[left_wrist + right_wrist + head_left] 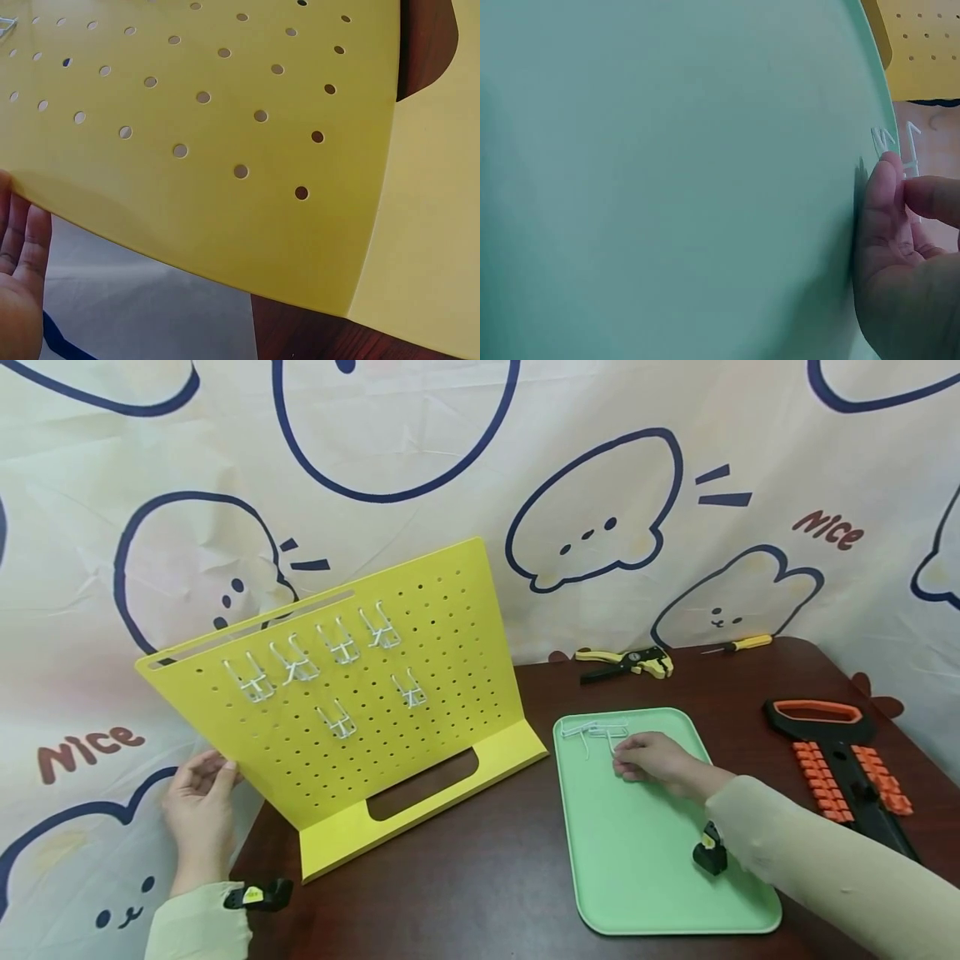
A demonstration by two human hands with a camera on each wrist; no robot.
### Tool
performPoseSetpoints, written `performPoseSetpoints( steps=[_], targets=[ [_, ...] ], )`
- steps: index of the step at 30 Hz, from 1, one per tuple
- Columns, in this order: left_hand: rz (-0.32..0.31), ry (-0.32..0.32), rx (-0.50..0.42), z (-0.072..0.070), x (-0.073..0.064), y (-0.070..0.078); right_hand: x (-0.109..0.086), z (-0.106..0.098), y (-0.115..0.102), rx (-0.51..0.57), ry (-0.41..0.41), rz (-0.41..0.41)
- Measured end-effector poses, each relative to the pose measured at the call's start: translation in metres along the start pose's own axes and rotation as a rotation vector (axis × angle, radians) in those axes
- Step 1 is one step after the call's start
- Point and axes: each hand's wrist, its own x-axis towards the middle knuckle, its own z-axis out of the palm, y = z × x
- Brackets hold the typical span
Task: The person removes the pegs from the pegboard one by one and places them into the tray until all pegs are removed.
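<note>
A yellow pegboard point(360, 710) stands tilted back on its folded base, with several white wire hooks hung in its holes. My left hand point(198, 814) holds the board's left edge; in the left wrist view its fingers point(34, 244) pass behind that edge. Over the upper part of the green tray point(637, 860), my right hand point(660, 760) pinches a white wire hook point(911, 142) between thumb and fingers. More white hook wire point(588, 729) shows at the tray's top end, beside the fingertips.
Behind the tray lie yellow-and-black wire strippers point(626, 662) and a yellow-handled screwdriver point(742, 644). A black tool holder with orange pieces point(843, 768) lies at the right of the dark wooden table point(450, 893). A printed cloth point(600, 410) hangs close behind.
</note>
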Motion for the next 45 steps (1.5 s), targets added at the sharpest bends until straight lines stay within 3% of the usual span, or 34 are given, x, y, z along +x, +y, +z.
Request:
performPoseSetpoints(
  steps=[11,17,25,33,38,45],
  targets=[
    [0.009,-0.007,-0.015,-0.001,0.002,0.003,0.001,0.004,-0.013,-0.212,0.030,-0.042],
    [0.026,0.008,-0.011,-0.005,0.003,0.004,0.002,0.005,-0.037,-0.307,0.021,-0.071],
    [0.008,0.008,0.001,-0.007,0.005,0.004,0.017,0.024,-0.098,-0.126,-0.081,-0.109],
    [-0.008,0.001,0.007,-0.004,0.002,0.005,0.021,0.072,-0.174,0.196,-0.187,-0.115],
    [-0.002,-0.011,0.017,-0.002,0.003,0.004,0.023,0.100,-0.204,0.317,-0.216,-0.105],
    [0.000,-0.013,0.023,-0.002,0.002,0.000,0.028,0.134,-0.235,0.403,-0.272,-0.123]
  ],
)
